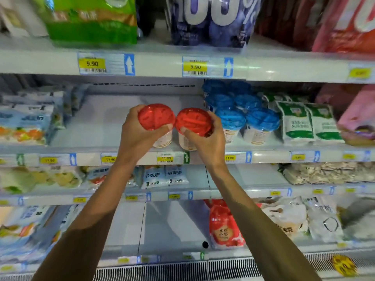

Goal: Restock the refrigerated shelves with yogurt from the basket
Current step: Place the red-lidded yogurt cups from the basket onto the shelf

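**Over the shelf point(95, 122): one cup per hand**

Over the front edge of the shelf, both hands are busy, each wrapped around its own red-lid yogurt. The left hand point(137, 131) grips the left cup point(156, 116) from the left side, with the fingers curled over the far rim of the lid and the thumb pressed on the near edge. The right hand point(206, 139) does the mirror image on the right cup point(192, 121): fingers around the right side, thumb on the lid's near edge.

The two lids sit right next to each other and look like they're touching where they meet, between the two thumbs. Both cups are tipped a bit toward the camera, so you mostly see lid and only a strip of white tub under each hand. Can't honestly tell if the bottoms are resting on the shelf or hanging just above the lip; it's a bit blurry down there.

To the left of the cups the shelf shows bare white floor. Just right of the right hand is a cluster of blue-lid cups point(245, 117), stacked toward the back, and past those are some green-and-white pouches point(308, 122). Yellow price tags point(166, 158) run along the strip directly below the hands.
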